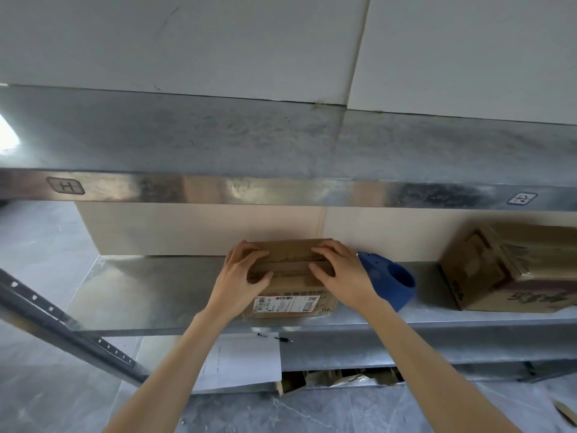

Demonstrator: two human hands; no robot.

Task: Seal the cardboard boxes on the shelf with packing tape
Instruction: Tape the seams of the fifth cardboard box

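Down below the small cardboard box (290,285), closest to the camera, a sheet of paper (246,360) and a pen (274,338) sit on the lower level, probably a packing list, though it's too blurry to read. Both bare forearms reach up and forward from there, wrists a bit bent back. The left hand (242,273) and right hand (340,273) lie on top of the box, one at each end. Fingers are spread and mostly flat with the thumbs toward the front edge. Neither hand is gripping anything; they're just pressing down. My guess is they're holding the top flaps shut so the seam between the hands lines up for taping. The box itself sits on the metal shelf (140,292), shipping label facing front. Just right of the box, nearly touching the right hand, is the blue tape dispenser (390,276), lying on the shelf and not picked up, so handy for the next grab. Well off to the right of the box is a second cardboard box (505,273). I can't tell whether it's sealed. Behind the box is a pale wall panel (199,228), and above it the upper shelf (218,142).
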